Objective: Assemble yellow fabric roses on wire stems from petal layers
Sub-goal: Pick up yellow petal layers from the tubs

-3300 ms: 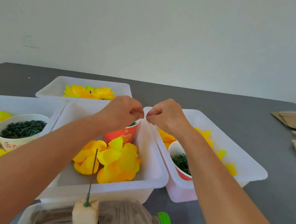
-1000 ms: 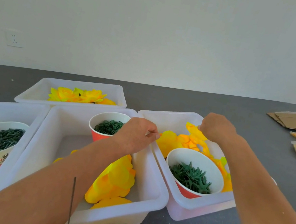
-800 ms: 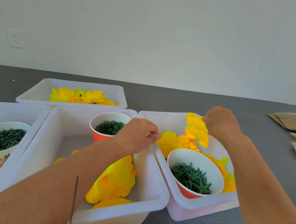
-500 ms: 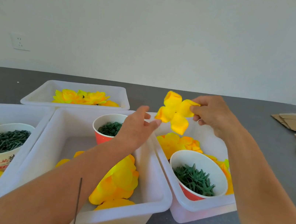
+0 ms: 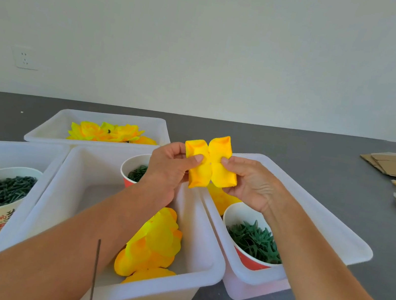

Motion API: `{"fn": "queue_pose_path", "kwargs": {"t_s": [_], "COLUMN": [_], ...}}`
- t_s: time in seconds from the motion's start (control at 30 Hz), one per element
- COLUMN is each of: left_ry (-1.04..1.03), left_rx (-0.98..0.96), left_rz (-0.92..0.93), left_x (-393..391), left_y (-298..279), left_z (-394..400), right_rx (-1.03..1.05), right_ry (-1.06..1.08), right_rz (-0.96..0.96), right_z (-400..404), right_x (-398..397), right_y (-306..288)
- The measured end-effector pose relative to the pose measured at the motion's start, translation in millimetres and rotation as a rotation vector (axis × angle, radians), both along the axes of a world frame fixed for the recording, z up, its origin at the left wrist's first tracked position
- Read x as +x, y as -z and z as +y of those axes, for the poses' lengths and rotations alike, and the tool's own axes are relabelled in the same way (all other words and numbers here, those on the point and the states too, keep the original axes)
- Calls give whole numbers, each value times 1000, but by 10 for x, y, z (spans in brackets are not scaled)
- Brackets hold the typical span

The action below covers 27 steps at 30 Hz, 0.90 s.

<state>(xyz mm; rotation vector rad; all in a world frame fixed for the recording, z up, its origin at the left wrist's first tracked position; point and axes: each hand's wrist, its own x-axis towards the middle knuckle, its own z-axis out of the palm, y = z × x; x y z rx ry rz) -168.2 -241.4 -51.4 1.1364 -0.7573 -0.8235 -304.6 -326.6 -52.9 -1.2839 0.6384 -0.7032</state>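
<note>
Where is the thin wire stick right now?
In the head view, the wire stem stands upright at the bottom edge, left of centre, in front of the middle white bin and crossing the left forearm.

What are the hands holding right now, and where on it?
A yellow petal layer, held up over the bins. The left hand pinches its left side, the right hand its right side, thumbs near the middle.

Both hands pinch a yellow petal layer [image 5: 209, 163] above white bins: left hand [image 5: 168, 164] on its left side, right hand [image 5: 251, 183] on its right. A wire stem [image 5: 94, 276] stands upright near the bottom edge.
</note>
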Motion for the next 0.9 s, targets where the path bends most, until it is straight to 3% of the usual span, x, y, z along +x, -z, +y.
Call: {"fn": "queue_pose_path", "kwargs": {"t_s": [0.27, 0.47, 0.73, 0.9], "left_ry": [50, -26, -53, -416], "left_rx": [43, 29, 36, -5], "left_rz": [1, -14, -232, -661], "left_x": [-7, 19, -21, 9], "left_y": [60, 18, 41, 15], "left_z": [-4, -18, 10, 7], "right_rx": [-195, -136, -262, -326], "right_ry": [128, 81, 189, 402], "right_rz": [-56, -71, -15, -150], "right_z": [6, -21, 32, 60], "right_x": [12, 14, 35, 20], "right_y": [32, 43, 42, 24]}}
